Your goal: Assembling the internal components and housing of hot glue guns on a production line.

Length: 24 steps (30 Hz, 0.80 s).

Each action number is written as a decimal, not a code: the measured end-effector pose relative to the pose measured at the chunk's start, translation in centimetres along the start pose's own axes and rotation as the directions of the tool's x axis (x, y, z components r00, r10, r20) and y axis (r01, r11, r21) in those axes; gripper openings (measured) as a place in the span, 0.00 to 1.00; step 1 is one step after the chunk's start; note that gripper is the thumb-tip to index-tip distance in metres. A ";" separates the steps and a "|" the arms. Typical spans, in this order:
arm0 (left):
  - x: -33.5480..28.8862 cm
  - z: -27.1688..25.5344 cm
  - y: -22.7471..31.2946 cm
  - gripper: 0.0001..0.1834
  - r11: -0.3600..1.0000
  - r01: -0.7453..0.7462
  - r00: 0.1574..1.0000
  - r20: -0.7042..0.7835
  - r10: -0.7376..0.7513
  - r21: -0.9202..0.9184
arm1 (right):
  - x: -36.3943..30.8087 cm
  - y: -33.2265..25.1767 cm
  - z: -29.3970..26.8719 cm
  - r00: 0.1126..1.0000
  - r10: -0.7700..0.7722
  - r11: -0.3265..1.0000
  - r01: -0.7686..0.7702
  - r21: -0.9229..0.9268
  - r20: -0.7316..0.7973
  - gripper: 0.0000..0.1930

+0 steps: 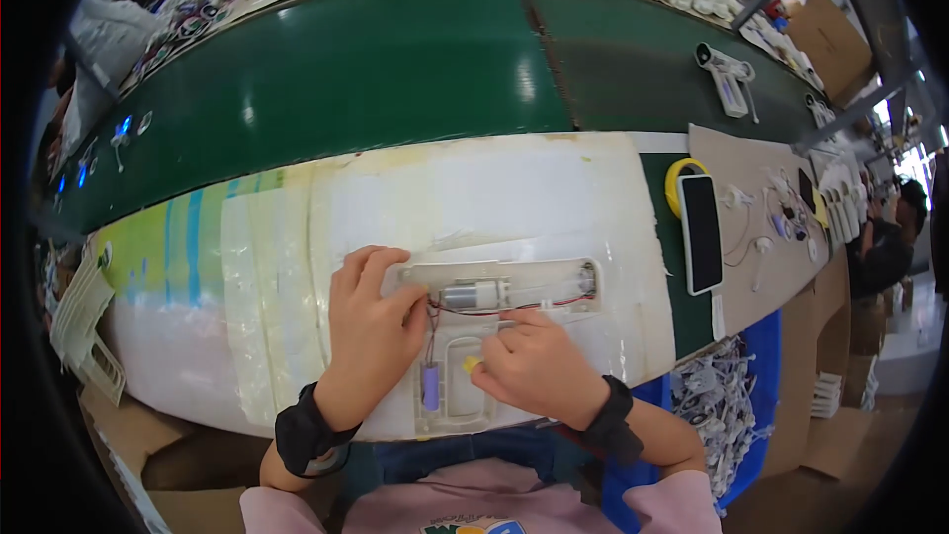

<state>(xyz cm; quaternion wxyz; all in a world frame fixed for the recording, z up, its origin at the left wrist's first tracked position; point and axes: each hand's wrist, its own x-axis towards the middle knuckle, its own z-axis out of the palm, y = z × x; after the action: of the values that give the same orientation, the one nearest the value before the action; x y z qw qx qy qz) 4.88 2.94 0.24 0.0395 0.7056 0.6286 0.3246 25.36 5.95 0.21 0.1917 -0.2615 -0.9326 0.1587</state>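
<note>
Your left hand [371, 321] pins the clear plastic housing [494, 287] flat on the desk [554, 188], its fingers pressing beside the small motor [474, 294]. Your right hand [534, 361] fingers pinch the red wire [539, 305]; seat it gently, without tugging.

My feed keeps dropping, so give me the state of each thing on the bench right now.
White plastic housing: open, insides exposed, lying flat.
Small motor: seated in the housing.
Purple cylinder: in the handle part.
Left hand: pressing on the housing.
Right hand: fingers at the red wires.
Phone: screen dark.
</note>
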 end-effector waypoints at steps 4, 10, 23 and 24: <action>0.7 -0.1 0.8 0.05 0.992 0.022 0.998 0.062 -0.029 0.123 | -0.2 -0.1 0.4 0.999 -0.033 0.999 0.033 -0.002 -0.039 0.11; 0.5 -0.5 1.4 0.14 0.996 0.041 0.997 0.060 -0.046 0.082 | -0.6 0.1 0.5 0.998 -0.038 0.999 0.038 0.008 -0.045 0.10; 0.3 -0.9 0.3 0.22 0.984 0.090 0.983 0.173 -0.062 -0.156 | -1.2 0.1 -1.3 0.991 -0.095 0.987 0.106 0.118 -0.095 0.14; 0.4 -1.0 0.4 0.22 0.970 0.106 0.980 0.188 -0.065 -0.218 | -1.3 0.0 -1.5 0.991 -0.098 0.987 0.109 0.120 -0.094 0.14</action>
<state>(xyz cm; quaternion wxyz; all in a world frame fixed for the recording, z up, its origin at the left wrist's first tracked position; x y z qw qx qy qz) 4.66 2.86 1.37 0.1902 0.6948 0.6115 0.3273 27.05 5.58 1.18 0.2565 -0.2071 -0.9238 0.1949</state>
